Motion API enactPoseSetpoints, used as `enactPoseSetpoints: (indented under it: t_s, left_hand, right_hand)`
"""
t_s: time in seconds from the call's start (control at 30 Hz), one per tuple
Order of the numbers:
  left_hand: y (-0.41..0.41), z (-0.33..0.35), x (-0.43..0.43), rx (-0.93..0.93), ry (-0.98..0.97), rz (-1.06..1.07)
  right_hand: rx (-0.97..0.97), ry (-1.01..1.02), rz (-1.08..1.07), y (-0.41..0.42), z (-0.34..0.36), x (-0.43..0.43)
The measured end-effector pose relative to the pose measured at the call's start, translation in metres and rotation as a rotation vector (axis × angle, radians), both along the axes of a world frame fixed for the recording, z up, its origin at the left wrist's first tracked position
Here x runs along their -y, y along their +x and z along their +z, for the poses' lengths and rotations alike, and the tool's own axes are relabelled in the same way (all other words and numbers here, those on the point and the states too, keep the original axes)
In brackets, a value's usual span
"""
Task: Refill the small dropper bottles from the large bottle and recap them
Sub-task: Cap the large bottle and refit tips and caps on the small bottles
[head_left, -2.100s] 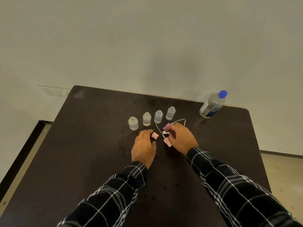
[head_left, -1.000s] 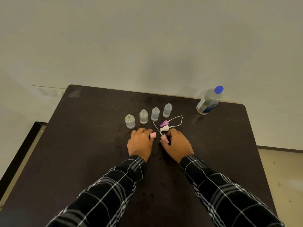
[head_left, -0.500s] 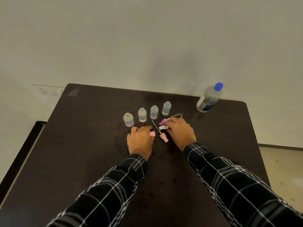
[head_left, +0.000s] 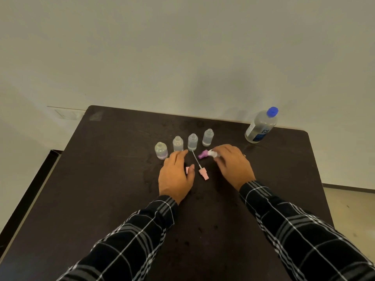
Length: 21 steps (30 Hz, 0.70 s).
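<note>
Fingers (head_left: 225,154) of right hand (head_left: 233,169) curled, pinching white cap (head_left: 212,153) (purple cap (head_left: 203,154) alongside); left hand (head_left: 176,176) flat, fingers straight.

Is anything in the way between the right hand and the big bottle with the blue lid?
Nothing visible: only bare table lies between the right hand and the large bottle. But that hand is holding a white dropper cap.

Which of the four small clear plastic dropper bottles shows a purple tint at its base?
The leftmost small bottle, the squattest of the row; it alone shows that purple band.
</note>
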<state>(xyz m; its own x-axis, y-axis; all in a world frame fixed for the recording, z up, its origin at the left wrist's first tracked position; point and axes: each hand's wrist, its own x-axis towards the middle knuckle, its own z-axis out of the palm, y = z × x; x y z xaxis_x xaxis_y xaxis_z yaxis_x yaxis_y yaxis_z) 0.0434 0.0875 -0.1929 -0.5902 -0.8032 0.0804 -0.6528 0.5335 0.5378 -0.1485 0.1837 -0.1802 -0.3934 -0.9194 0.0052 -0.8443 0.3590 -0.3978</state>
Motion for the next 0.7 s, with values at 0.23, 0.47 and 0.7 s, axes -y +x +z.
enactPoseSetpoints:
  t_s: [0.23,0.47,0.7]
  left_hand:
    - [-0.050,0.026,0.003,-0.277,0.065,-0.060]
    - [-0.089,0.025,-0.008,-0.192,0.169,-0.031]
    - [-0.098,0.022,-0.007,-0.031,0.274,-0.058]
  right_hand:
    - [0.511,-0.772,-0.460,-0.012,0.050,0.007]
    - [0.614,-0.762,-0.356,-0.016,0.073,0.037]
    - [0.556,-0.625,-0.333,-0.016,0.065,0.042]
